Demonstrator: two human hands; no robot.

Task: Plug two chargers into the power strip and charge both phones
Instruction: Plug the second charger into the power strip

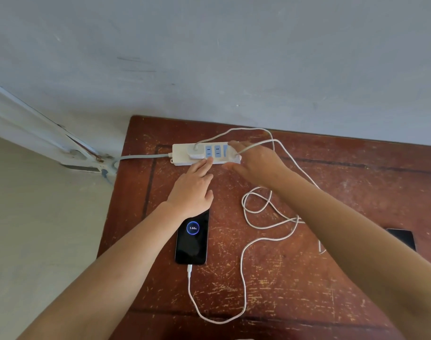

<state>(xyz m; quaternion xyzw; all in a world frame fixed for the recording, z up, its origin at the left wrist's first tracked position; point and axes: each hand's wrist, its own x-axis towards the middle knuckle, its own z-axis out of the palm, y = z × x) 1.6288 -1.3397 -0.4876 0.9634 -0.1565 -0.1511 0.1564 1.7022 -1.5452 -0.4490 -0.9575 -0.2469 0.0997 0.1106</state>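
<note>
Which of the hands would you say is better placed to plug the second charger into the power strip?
Probably the right hand: it is cupped over the power strip's right end, where the second cable leads. The left hand only rests against the strip's near edge.

Single head cam, wide-angle, fwd & down over table (307, 278) toward wall (234, 57), close above hands.

Soft even daylight, faint shadows, wide-angle edge distortion.
</note>
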